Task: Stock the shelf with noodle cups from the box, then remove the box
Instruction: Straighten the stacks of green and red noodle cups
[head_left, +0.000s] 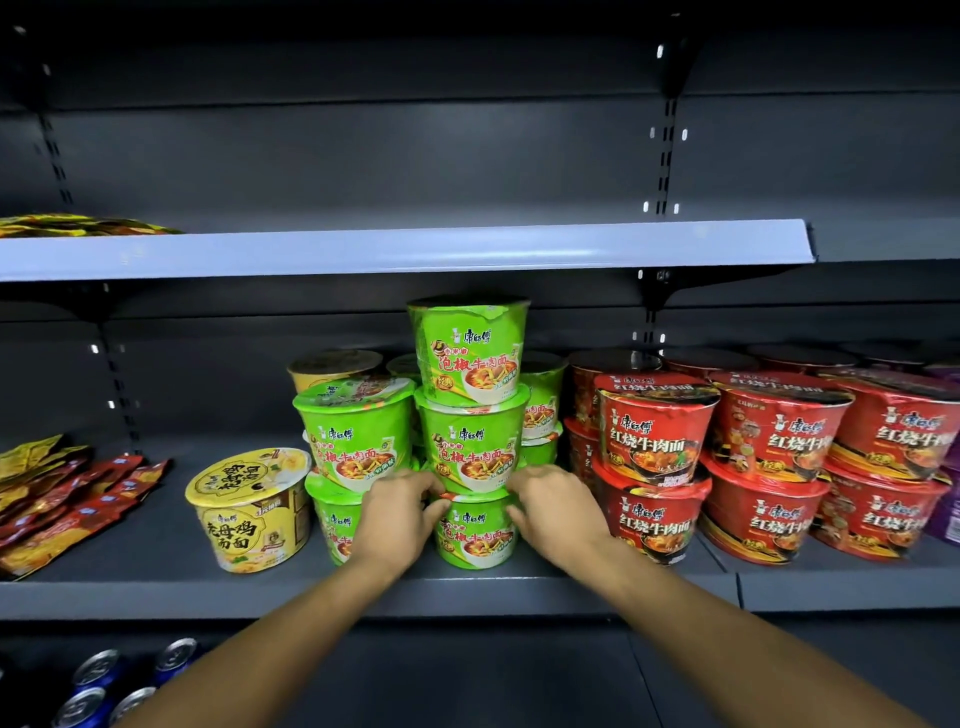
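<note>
A: Two hands at the front green column. Left hand (402, 506) and right hand (553, 499) sit either side of the seam between the bottom green foil-lidded noodle cup (475, 530) and the middle green noodle cup (470, 441) stacked on it. Fingers curled in and touching the cups; neither hand looks closed round a cup, more steadying than lifting.

B: Position of the stack?

A: Centre of the dark grey metal middle shelf (363, 592). Three high: a top green noodle cup (470, 353) stands upright on the middle one. A two-high green column (358, 447) touches it at 9 o'clock; the yellow paper noodle bowl (249, 512) stands further out at 9 o'clock. Red noodle bowls (654, 457), two high, fill the 3 o'clock side.

B: Step in hand?

A: Judged: the stocking phase, squaring a column just built. Cardboard box not in view, so its contents cannot be read.

B: Next move?

A: Judged: let go slowly, both sides together, so the column does not lean toward 12 o'clock. More cups fit best on the shorter column at 9 o'clock. Box removal comes only once it is empty.
</note>
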